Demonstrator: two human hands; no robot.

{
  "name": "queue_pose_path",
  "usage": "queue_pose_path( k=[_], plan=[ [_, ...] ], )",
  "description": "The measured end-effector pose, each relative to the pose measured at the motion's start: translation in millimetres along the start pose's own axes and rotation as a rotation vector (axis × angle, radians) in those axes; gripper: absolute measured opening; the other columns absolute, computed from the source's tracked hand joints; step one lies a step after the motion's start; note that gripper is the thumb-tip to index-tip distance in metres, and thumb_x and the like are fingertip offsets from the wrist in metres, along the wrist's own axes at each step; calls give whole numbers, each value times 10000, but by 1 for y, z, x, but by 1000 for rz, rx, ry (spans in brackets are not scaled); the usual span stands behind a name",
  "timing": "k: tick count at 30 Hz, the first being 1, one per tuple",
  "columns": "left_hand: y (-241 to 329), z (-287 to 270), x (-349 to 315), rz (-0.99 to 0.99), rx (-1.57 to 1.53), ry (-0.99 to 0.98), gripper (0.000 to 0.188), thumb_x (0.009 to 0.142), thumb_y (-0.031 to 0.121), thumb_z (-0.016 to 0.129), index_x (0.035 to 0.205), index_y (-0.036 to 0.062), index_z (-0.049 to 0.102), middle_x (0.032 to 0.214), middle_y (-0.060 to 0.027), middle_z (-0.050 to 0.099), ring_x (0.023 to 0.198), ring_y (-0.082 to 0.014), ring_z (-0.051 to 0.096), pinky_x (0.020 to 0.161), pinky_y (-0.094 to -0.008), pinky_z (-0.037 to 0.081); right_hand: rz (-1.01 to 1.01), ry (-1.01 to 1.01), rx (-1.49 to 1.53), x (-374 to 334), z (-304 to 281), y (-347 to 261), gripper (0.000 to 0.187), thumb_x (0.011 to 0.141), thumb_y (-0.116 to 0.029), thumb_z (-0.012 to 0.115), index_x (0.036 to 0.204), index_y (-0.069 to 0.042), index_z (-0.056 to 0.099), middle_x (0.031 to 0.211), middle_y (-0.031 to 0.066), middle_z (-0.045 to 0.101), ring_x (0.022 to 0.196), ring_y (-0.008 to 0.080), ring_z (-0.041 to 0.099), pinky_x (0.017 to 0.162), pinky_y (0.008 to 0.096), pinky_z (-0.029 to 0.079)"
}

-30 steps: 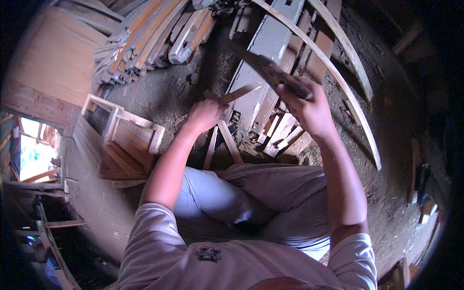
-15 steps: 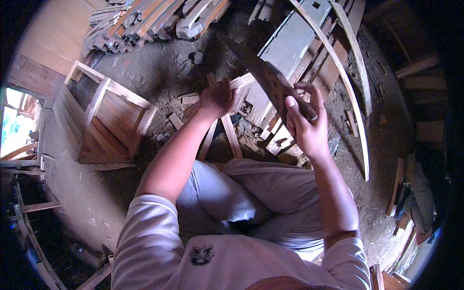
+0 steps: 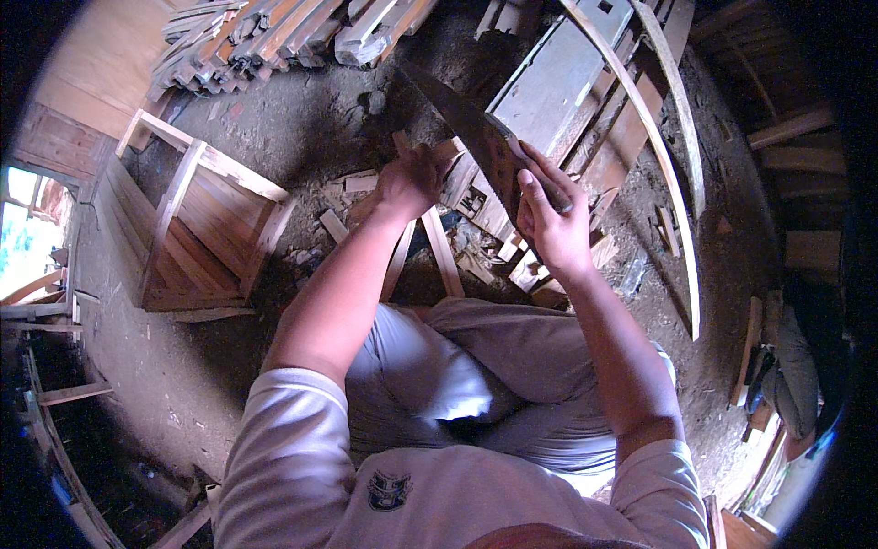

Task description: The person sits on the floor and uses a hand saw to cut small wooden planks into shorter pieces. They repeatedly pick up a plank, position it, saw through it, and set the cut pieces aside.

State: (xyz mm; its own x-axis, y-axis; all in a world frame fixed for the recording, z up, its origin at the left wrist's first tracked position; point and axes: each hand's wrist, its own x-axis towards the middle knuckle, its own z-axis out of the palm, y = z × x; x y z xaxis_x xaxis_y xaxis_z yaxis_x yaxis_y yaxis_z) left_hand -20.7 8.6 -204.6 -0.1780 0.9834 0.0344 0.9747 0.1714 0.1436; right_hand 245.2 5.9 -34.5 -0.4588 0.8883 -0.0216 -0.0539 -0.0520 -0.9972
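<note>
One saw (image 3: 494, 151) is gripped by its handle (image 3: 545, 176) in the right hand (image 3: 551, 220), while just left of its blade (image 3: 450, 107) the left hand (image 3: 409, 186) grasps a wood strip (image 3: 451, 147) that shows no finished cut, so the work looks incomplete, though blade contact is unclear.

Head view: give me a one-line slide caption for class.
Right hand gripping a handsaw, left hand holding a wooden piece, above wood scraps.

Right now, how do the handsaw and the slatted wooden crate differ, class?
The handsaw is gripped in the right hand, while the crate rests on the floor.
The handsaw's blade is dark; the crate's boards are lighter brown.
The handsaw is flat and tapers toward its tip; the crate is a boxy frame.
</note>
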Motion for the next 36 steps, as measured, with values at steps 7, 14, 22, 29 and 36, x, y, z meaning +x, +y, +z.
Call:
queue_pose_path(
  k=[7, 14, 22, 29, 36],
  plan=[
    [49, -39, -2, -75, -187, -47, 404, 1040, 365, 453, 1222, 31, 587, 1122, -287, 656, 1000, -425, 692, 816, -553, 579, -76, 25, -204, 4, -9, 7, 442, 1040, -189, 625, 1405, 54, 568, 1083, 63, 730, 831, 44, 592, 720, 212, 507],
    [34, -5, -2, 79, -184, 129, 491, 1056, 431, 442, 1096, -29, 608, 915, -286, 717, 873, -447, 728, 731, -559, 601, -62, -1, -356, 7, 1, -6, 439, 1020, -176, 651, 1386, 54, 581, 1111, 142, 744, 977, 109, 655, 869, 276, 529],
    [48, -21, -2, 54, -163, -34, 394, 1020, 237, 473, 1385, 91, 507, 1121, -248, 686, 966, -443, 710, 794, -560, 598, -148, -52, -499, 1, -2, -15, 427, 1009, -133, 649, 1399, 28, 583, 1100, 112, 737, 901, 72, 622, 794, 254, 526],
    [34, 11, 11, 274, 26, 274, 369, 1046, 323, 465, 1113, 13, 654, 962, -236, 712, 886, -445, 732, 812, -580, 597, -105, -39, -436, -18, -5, -19, 421, 980, -71, 652, 1380, 46, 592, 1153, 161, 737, 1024, 118, 663, 910, 293, 525],
    [35, 1, -2, 240, -107, 248, 461, 1061, 367, 451, 931, -24, 655, 873, -234, 705, 763, -433, 731, 657, -529, 615, 49, -11, -539, -107, -50, -66, 455, 974, -34, 626, 1410, 74, 553, 1287, 193, 686, 1113, 167, 658, 975, 307, 501]
  ],
)
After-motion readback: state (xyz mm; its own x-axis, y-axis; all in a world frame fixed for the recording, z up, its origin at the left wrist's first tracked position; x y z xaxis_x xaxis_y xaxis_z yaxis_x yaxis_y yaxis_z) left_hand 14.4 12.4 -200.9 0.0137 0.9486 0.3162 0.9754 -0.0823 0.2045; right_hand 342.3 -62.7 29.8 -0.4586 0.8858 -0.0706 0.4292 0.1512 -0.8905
